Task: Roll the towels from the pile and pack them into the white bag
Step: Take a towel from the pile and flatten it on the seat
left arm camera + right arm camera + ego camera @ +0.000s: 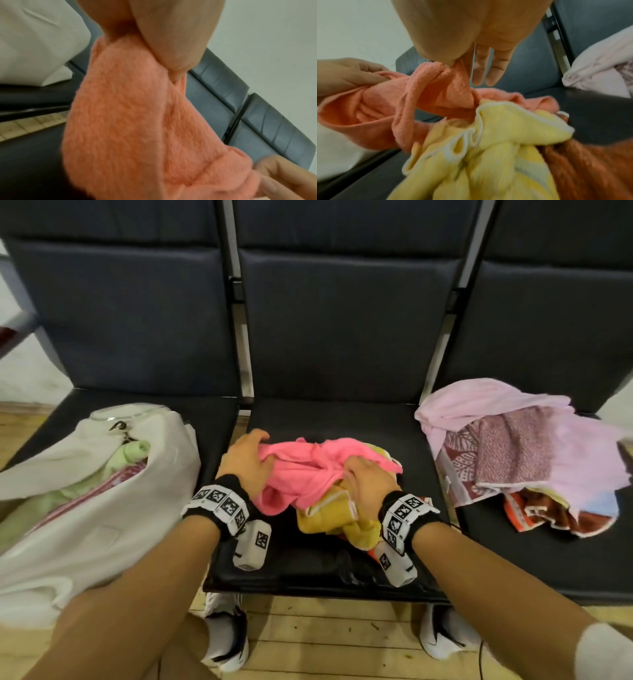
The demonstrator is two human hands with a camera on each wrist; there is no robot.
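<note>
2 hands work on the middle one of 3 dark seats (342, 412). The left hand (247, 463) grips the left end of 1 pink towel (301, 470), its fingers curled over the bunched cloth; the left wrist view shows the thumb (178, 40) pressed into the fabric. The right hand (370, 482) pinches the same towel near its middle between thumb and forefinger, while 2 other fingers (494, 69) hang straight and free in the right wrist view. The towel is crumpled, not rolled, and lies across the top of a small heap on the seat cushion.

Under it in that heap is 1 yellow towel (337, 517) with white piping, bunched just beside the right wrist, and 1 orange cloth (583, 169) below that, seen only from the right wrist.

On the left seat lies 1 white bag (89, 525), slumped on its side with its mouth open. Inside it shows 1 pale green towel (132, 453) and a red-and-white striped edge; how many more it holds cannot be told.

On the right seat sits the pile of towels (520, 453): 1 pale pink on top, 1 maroon patterned piece under it, and 1 red-orange one at the front edge; deeper layers are hidden.

Each wrist wears 1 black band (219, 505) with square markers. 2 white shoes (227, 635) stand on the wooden floor (335, 642) beneath the middle seat
</note>
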